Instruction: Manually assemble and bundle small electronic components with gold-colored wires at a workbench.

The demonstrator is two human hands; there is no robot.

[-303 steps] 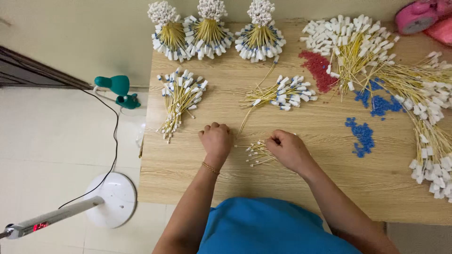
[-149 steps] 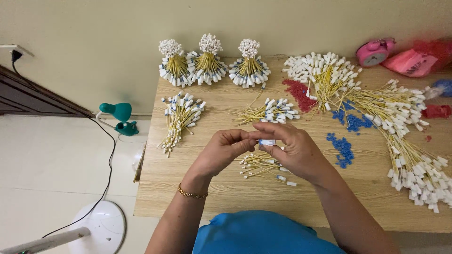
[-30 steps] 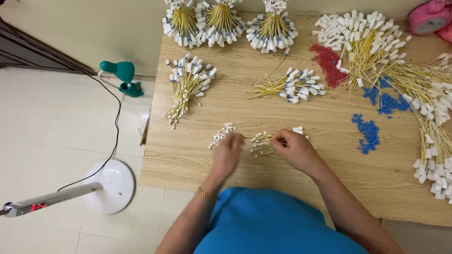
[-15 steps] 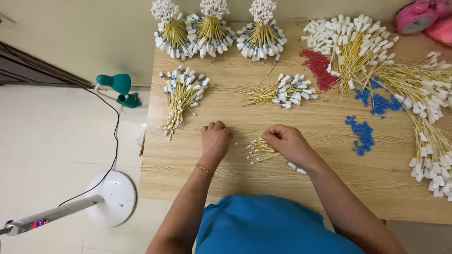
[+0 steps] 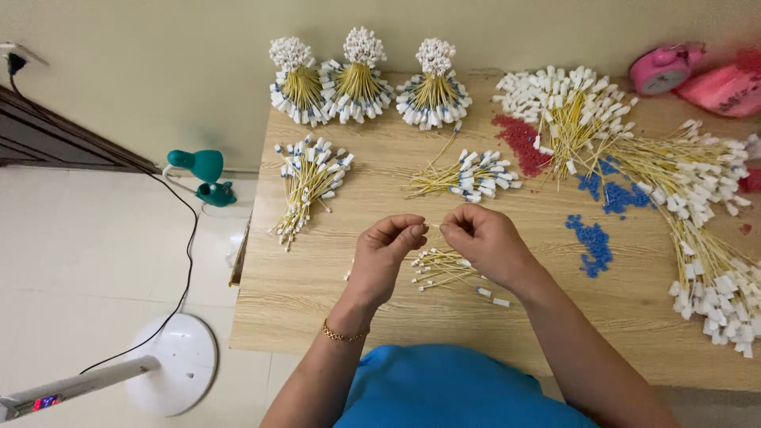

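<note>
Small pile of yellow white-tipped strings (image 5: 440, 268) lies on table.

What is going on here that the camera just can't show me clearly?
- What the left hand and right hand pinch between them: too thin and small in the head view, hidden by curled fingertips.
- The pink clock: cut by the top edge, blurred.
- The tagged yellow strings at right: cut off by the right edge.
- The floor fan: cut off at bottom left.

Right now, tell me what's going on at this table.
A person in a blue top works at a wooden table. The left hand and right hand are raised together, fingers pinching something thin between them, above a small pile of yellow ties with white tags. Finished bundles stand along the wall; blue pieces lie to the right.
</note>
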